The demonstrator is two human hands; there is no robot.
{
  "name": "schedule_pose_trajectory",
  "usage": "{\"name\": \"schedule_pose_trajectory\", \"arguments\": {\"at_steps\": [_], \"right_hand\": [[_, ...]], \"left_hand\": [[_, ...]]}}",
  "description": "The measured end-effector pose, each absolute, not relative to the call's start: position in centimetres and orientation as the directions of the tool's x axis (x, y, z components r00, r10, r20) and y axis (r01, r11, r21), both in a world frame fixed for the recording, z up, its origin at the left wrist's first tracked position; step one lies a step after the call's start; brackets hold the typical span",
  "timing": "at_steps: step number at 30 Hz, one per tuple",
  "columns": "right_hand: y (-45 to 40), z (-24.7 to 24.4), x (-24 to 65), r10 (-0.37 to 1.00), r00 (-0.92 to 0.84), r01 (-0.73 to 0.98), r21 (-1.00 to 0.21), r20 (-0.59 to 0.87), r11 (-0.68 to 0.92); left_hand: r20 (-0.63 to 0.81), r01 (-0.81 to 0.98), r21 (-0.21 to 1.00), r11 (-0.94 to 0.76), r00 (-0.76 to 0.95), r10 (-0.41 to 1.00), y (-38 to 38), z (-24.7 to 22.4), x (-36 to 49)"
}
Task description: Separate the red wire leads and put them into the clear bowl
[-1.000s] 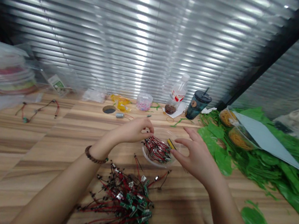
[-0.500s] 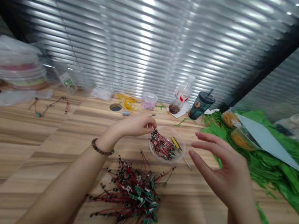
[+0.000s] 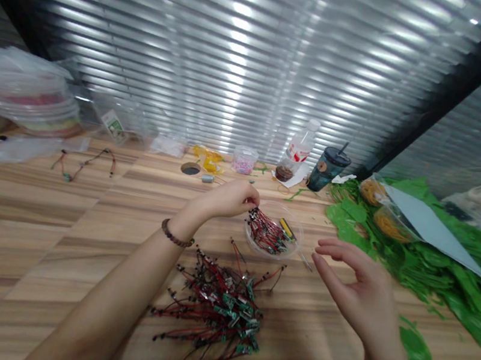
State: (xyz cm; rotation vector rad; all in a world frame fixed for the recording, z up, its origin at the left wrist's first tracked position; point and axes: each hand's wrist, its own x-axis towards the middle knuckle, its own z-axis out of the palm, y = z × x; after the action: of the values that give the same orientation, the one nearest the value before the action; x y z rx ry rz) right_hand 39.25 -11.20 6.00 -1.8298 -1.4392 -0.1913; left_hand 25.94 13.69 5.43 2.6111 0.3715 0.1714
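Observation:
My left hand (image 3: pixel 231 198) hangs over the near rim of a transparent plastic bowl (image 3: pixel 297 238), its fingertips pinched at the end of a bundle of red-and-black wires (image 3: pixel 266 233) lying in the bowl. Whether a wire lies between the fingers is too small to tell. A small yellow-handled screwdriver (image 3: pixel 288 230) rests in the bowl, its thin shaft reaching over the rim. My right hand (image 3: pixel 359 293) is open and holds nothing, to the right of the bowl. A heap of wired small green circuit boards (image 3: pixel 215 310) lies on the wooden table (image 3: pixel 33 220) nearer me.
Farther back stand a small wired motor (image 3: pixel 208 178), a tub of pink beads (image 3: pixel 244 160), a plastic bottle (image 3: pixel 300 150) and a dark tumbler with a straw (image 3: pixel 328 169). Green paper strips (image 3: pixel 435 278) cover the right side. Plastic bags (image 3: pixel 26 91) pile up at left.
My right hand has moved right and away from the bowl. My left fingertips have closed in at the wire bundle. The whole scene has shifted slightly in view as my head moved.

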Motion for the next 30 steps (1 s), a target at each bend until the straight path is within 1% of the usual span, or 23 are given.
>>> {"name": "schedule_pose_trajectory", "arguments": {"at_steps": [3,5,7,9,11,13,15,18,20,22,24,27,28,30], "right_hand": [[-11.1,5.2,37.8,0.803,0.342,0.853,-0.520,0.488,-0.047],[-10.9,4.3,36.1,0.871,0.314,0.815,-0.578,0.378,-0.044],[-10.9,3.2,34.3,0.946,0.254,0.761,-0.646,0.203,-0.066],[-11.0,2.0,32.5,0.980,0.188,0.727,-0.680,0.068,-0.093],[-10.9,0.7,31.1,0.988,0.154,0.723,-0.683,0.018,-0.100],[-10.7,-0.5,30.2,0.987,0.155,0.737,-0.671,0.042,-0.087],[-10.3,-1.5,29.7,0.981,0.157,0.750,-0.659,0.110,-0.046],[-9.8,-2.2,29.5,0.959,0.128,0.771,-0.633,0.254,0.065],[-9.8,-2.2,29.7,0.924,0.138,0.779,-0.615,0.358,0.122],[-10.1,-1.8,30.1,0.882,0.167,0.762,-0.625,0.440,0.168],[-10.4,-1.2,30.8,0.853,0.201,0.724,-0.659,0.482,0.202],[-11.0,-0.1,31.9,0.826,0.253,0.683,-0.698,0.504,0.216],[-11.2,0.2,32.3,0.814,0.268,0.681,-0.699,0.516,0.218],[-11.7,0.7,32.9,0.789,0.298,0.680,-0.699,0.537,0.219]], "left_hand": [[0.057,0.233,0.487,-0.842,0.953,0.296,13.7,5.5,25.8],[0.068,0.244,0.482,-0.842,0.947,0.314,13.7,5.7,25.6],[0.086,0.261,0.474,-0.841,0.937,0.339,13.7,6.0,25.3],[0.104,0.273,0.460,-0.845,0.929,0.356,13.6,6.4,25.0],[0.103,0.279,0.446,-0.850,0.928,0.359,13.3,6.9,24.6],[0.089,0.276,0.434,-0.858,0.934,0.345,12.9,7.4,24.4],[0.076,0.262,0.424,-0.867,0.944,0.322,12.3,8.0,24.3],[0.064,0.235,0.432,-0.871,0.955,0.290,11.6,8.6,24.0],[0.054,0.226,0.446,-0.866,0.959,0.278,11.2,8.8,23.8],[0.043,0.225,0.445,-0.867,0.962,0.271,11.0,8.9,23.4],[0.030,0.234,0.428,-0.873,0.962,0.272,10.8,9.1,23.0],[0.007,0.252,0.408,-0.877,0.960,0.279,10.4,9.6,22.6],[-0.014,0.248,0.411,-0.877,0.964,0.266,10.2,9.8,22.5],[-0.080,0.213,0.432,-0.876,0.977,0.198,9.6,10.2,22.4]]}}
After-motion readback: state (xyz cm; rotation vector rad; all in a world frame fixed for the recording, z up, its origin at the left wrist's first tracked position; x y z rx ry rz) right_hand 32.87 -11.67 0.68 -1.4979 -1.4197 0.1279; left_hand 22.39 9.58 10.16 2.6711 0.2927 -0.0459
